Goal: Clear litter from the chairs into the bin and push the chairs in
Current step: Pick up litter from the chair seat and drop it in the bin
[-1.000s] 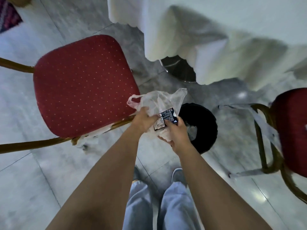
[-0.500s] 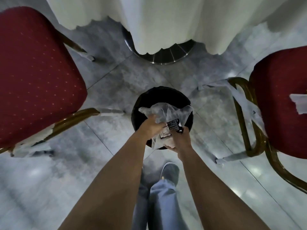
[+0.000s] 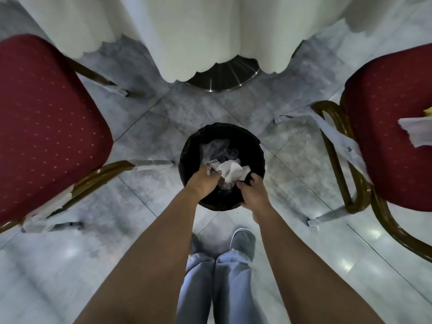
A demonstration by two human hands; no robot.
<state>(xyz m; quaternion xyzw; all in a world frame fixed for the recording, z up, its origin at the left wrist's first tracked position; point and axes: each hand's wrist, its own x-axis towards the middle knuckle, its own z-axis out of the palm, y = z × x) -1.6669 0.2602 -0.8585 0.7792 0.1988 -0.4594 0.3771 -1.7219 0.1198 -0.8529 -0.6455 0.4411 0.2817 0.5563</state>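
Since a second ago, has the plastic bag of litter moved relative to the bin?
Yes. The plastic bag was held beside the bin, near the left chair; it now lies down inside it.

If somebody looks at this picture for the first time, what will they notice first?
Probably both hands, left hand and right hand, pushing crumpled litter into the black bin at the centre. Next, the red chairs on either side: the right chair has paper lying on its seat.

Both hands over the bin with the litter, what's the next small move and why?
Probably open both hands and let go: the left hand and right hand hold the crumpled white paper and clear plastic litter inside the mouth of the round black bin, so it should drop in.
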